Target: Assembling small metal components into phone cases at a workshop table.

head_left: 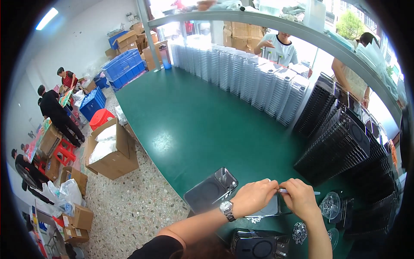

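Observation:
Both of my hands meet over a phone case (271,209) with a dark rim, lying on the green table. My left hand (258,197), a metal watch on its wrist, has its fingers pinched together at the case's upper edge; what they grip, if anything, is hidden. My right hand (299,199) is closed round a thin white pen-like tool (317,193), whose tip points toward the left fingertips. Dark phone cases (211,189) lie to the left, and a stack of black-rimmed cases (261,245) sits just below the hands. Small shiny parts (299,233) are heaped beside my right forearm.
A round transparent dish (330,205) of shiny parts stands right of my hand. Tall stacks of black cases (334,144) line the right side, transparent cases (241,73) the far edge. A metal shelf (258,16) spans above. Cartons (113,149) stand left; people work beyond.

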